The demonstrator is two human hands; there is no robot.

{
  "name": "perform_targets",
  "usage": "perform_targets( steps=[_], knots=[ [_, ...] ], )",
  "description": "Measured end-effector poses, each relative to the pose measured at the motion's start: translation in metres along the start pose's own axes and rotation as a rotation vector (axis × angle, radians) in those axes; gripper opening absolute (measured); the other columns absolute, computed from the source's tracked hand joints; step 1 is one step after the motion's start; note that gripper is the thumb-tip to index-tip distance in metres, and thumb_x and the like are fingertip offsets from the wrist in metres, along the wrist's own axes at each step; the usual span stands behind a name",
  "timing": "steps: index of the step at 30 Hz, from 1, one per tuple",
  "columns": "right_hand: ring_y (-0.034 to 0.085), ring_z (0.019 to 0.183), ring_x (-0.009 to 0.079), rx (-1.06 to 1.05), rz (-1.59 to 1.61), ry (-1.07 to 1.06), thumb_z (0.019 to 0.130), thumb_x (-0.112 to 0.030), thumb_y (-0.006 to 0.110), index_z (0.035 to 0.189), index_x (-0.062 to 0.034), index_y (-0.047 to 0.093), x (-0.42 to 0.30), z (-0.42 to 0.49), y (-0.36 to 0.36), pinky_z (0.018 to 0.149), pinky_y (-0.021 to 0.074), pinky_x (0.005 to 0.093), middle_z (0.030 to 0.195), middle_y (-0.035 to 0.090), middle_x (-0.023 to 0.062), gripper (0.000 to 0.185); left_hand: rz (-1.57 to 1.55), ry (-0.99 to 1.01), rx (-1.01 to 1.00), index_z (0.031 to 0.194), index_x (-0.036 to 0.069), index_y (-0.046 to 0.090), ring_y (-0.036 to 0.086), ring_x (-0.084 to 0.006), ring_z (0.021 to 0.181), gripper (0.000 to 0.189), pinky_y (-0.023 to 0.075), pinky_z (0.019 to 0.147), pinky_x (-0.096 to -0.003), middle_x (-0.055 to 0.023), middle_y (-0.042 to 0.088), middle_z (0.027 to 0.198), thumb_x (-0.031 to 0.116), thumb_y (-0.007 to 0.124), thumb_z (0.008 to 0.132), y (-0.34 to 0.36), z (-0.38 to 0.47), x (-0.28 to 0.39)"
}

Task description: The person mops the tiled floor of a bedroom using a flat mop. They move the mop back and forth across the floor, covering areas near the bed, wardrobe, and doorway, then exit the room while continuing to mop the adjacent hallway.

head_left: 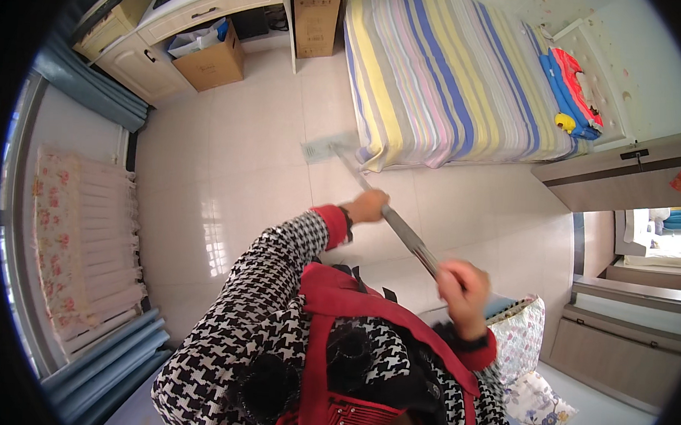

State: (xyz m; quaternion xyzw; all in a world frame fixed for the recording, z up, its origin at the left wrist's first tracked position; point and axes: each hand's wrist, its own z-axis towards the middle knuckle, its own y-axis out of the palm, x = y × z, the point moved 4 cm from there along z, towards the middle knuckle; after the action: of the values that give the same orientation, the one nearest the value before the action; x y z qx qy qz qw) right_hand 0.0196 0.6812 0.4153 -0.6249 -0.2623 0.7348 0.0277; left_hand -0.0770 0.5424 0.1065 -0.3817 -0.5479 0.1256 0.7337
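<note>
A long-handled flat mop (407, 234) runs slantwise across the middle of the view. Its pale, blurred head (320, 149) lies on the tiled floor (252, 133), close to the corner of a bed with a striped cover (440, 73). My left hand (368, 206) is closed round the handle partway down. Higher up, my right hand (463, 288) grips the upper end of the same handle, slightly blurred. Both arms wear black and white houndstooth sleeves with red cuffs. The mop head's far edge is too blurred to tell whether it reaches under the bed cover.
Cardboard boxes (215, 61) (315, 26) stand below and beside a white desk (212, 6). A covered radiator (84, 245) and blue curtains (93, 84) line the left. At right are an opened door (626, 170) and a floral cushion (519, 337).
</note>
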Motion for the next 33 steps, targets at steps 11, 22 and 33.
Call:
perform_targets(
  steps=[11,22,33],
  knots=[
    [0.053,0.064,0.0168,-0.077,0.238,0.158,0.076,-0.010,0.047,0.078,0.0025,0.056,-0.003,-0.062,-0.104,0.059,0.0422,0.0279,0.064,0.055,0.0093,0.016,0.026,0.063,-0.469,0.063,0.008,0.060,0.056,-0.0349,0.066,0.014,0.0446,0.059,-0.0425,-0.0140,0.059,0.066,0.021,0.057,0.061,0.041,-0.005,0.114],
    [0.058,0.074,0.0253,-0.451,0.071,0.005,0.064,0.004,0.039,0.082,0.0011,0.057,-0.020,-0.029,-0.106,0.088,0.0377,0.0408,0.075,0.059,0.0116,0.026,-0.011,0.074,-0.046,0.057,0.006,0.053,0.053,-0.0336,0.059,0.027,0.0417,0.061,-0.0406,-0.0131,0.054,0.058,0.028,0.057,0.073,0.027,0.018,0.109],
    [0.057,0.083,0.0296,-0.596,-0.302,-0.193,0.060,0.008,0.045,0.072,-0.0002,0.053,-0.045,0.077,-0.035,0.085,0.0421,0.0434,0.071,0.056,0.0134,0.017,-0.134,-0.229,0.228,0.062,0.008,0.053,0.053,-0.0289,0.076,0.028,0.0384,0.068,-0.0435,-0.0086,0.057,0.071,0.031,0.054,0.078,-0.032,0.053,0.037]
  ],
)
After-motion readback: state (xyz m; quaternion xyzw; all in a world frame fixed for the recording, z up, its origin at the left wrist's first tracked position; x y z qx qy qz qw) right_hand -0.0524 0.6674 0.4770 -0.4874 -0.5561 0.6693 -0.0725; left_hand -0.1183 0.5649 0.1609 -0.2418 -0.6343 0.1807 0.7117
